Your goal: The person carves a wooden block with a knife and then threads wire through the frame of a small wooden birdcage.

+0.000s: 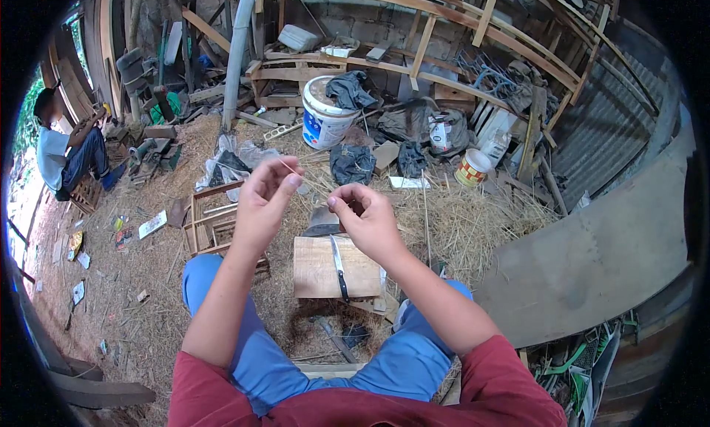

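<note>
Closest to the camera is my maroon shirt [355, 411], its sleeves framing the view, with my blue trousers [259, 364] spread to either side below my forearms. My left hand [270, 198] is raised in front of me, its fingers narrowed around a thin pale strip [307, 181]. The strip slants down across the gap toward my right hand [366, 220], where my thumb and fingers curl in close together; it is too fine there for me to tell whether they grip its end. Below, between my knees, a wooden block [312, 268] bears a knife [338, 258], its black handle toward me. A slatted wooden frame [198, 227] lies to the left of it. Beyond my hands, a white and blue bucket [323, 126] stands near the back, and another person [55, 155] sits at far left.
</note>
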A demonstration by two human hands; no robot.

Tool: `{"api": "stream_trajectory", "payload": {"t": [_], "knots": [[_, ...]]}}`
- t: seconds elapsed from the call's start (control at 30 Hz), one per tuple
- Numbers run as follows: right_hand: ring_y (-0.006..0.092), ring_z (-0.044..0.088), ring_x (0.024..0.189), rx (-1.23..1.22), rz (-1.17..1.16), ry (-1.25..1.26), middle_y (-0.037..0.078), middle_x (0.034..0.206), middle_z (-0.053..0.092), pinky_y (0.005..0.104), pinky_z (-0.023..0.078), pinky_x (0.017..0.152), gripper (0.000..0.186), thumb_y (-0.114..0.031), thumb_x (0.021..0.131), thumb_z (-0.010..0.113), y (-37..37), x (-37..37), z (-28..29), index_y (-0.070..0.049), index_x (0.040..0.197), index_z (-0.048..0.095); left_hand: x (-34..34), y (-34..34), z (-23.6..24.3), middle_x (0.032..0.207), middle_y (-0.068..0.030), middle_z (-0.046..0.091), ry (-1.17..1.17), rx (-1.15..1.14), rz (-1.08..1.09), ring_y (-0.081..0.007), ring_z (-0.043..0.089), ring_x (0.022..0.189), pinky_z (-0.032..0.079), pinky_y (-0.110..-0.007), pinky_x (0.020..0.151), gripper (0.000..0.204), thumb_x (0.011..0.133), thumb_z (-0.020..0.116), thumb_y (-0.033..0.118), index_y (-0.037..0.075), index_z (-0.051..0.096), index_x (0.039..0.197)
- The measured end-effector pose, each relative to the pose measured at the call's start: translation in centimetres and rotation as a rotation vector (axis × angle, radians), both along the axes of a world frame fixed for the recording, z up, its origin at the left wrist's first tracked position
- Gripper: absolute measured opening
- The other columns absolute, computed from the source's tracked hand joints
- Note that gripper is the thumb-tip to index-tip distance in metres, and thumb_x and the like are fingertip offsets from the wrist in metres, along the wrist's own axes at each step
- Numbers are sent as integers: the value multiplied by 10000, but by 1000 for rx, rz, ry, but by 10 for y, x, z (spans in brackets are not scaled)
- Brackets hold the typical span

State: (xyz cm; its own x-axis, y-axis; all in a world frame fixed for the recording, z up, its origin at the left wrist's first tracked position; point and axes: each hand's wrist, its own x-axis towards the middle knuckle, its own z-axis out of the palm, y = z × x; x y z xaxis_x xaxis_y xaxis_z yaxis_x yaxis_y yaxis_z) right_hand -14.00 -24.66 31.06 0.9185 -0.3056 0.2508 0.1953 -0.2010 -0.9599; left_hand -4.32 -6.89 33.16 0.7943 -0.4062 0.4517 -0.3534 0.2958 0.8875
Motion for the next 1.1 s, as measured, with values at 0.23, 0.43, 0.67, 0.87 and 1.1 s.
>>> {"api": "stream_trajectory", "payload": {"t": [0.23,0.43,0.67,0.87,1.1], "knots": [[59,607,723,-68,20,-9,23,834,704,246,498,652,154,-146,935,708,0,-2,7,-1,986,699,-4,2,5,1010,-49,673,53,-6,-9,-126,654,941,541,-307,890,156,1019,610,127,16,623,1128],[57,607,698,-170,31,-7,19,829,706,249,496,643,139,-139,940,697,-15,-10,16,-7,983,700,13,24,14,961,-41,654,159,-233,148,-142,666,900,579,-332,871,118,1029,598,131,36,605,1098],[80,631,677,-245,-46,-70,47,805,712,260,504,631,143,-150,919,718,-24,-3,14,-11,948,707,34,50,14,957,-65,673,200,-443,144,-172,700,872,611,-349,854,125,1034,586,127,41,598,1124],[97,624,637,-330,-110,-30,71,799,712,270,496,596,177,-175,908,730,-19,0,16,-2,921,694,35,52,12,960,-66,667,197,-458,141,-169,694,882,612,-357,865,129,1028,597,120,38,594,1127],[23,555,668,-353,-81,-43,-18,763,652,219,455,592,131,-127,942,711,-16,1,18,-2,933,671,32,50,15,992,-65,644,125,-432,149,-161,683,910,617,-368,873,137,1011,616,92,35,583,1131]]}}
